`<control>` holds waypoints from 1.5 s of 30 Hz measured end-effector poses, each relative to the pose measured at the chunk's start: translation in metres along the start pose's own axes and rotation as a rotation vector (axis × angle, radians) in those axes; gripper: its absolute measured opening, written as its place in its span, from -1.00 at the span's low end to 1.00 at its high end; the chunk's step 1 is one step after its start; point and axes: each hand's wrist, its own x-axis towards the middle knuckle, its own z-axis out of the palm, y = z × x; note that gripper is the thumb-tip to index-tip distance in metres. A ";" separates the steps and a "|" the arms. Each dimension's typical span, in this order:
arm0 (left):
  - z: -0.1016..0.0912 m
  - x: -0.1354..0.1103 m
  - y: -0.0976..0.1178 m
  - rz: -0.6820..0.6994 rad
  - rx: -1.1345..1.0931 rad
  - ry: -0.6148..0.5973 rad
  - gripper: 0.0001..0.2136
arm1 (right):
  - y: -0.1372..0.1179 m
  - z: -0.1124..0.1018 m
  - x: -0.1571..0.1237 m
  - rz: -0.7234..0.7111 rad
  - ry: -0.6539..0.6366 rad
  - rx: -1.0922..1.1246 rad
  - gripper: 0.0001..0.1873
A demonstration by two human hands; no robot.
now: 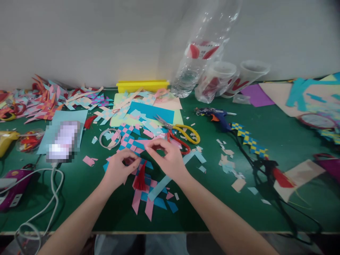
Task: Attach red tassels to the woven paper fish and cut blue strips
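Observation:
A woven paper piece (130, 140) of pink and blue strips lies on the table, passing under and between both hands. My right hand (170, 159) pinches the end of a paper strip at the woven piece, thumb and forefinger together. My left hand (120, 166) is closed at the piece's left edge, its fingertips together over the weave; exactly what lies between them is partly hidden. A red tassel (140, 179) lies on the lower part, just below the left fingertips. A loose light-blue strip (160, 187) crosses the piece's lower end, below my right hand.
Scissors with yellow and red handles (190, 132) lie behind my right hand. A roll of clear tape (109, 138) sits behind my left. Farther out are a phone (65, 140) on a cable, a blue glue gun (219, 118), a plastic bottle (198, 53), cups (245, 78) and paper scraps.

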 end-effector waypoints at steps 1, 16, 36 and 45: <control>0.001 0.000 -0.001 0.018 0.047 0.024 -0.85 | 0.000 0.000 0.000 0.017 -0.005 0.019 -0.91; 0.025 0.000 -0.007 0.154 0.527 -0.001 -0.90 | 0.006 0.006 0.000 0.221 -0.012 0.187 -0.84; -0.005 -0.005 0.005 -0.216 -0.971 -0.185 -0.73 | 0.007 0.008 -0.004 0.281 -0.203 -0.013 -0.93; 0.003 0.004 -0.010 -0.384 -0.780 0.100 -0.72 | -0.001 0.002 0.001 0.156 -0.078 0.001 -0.91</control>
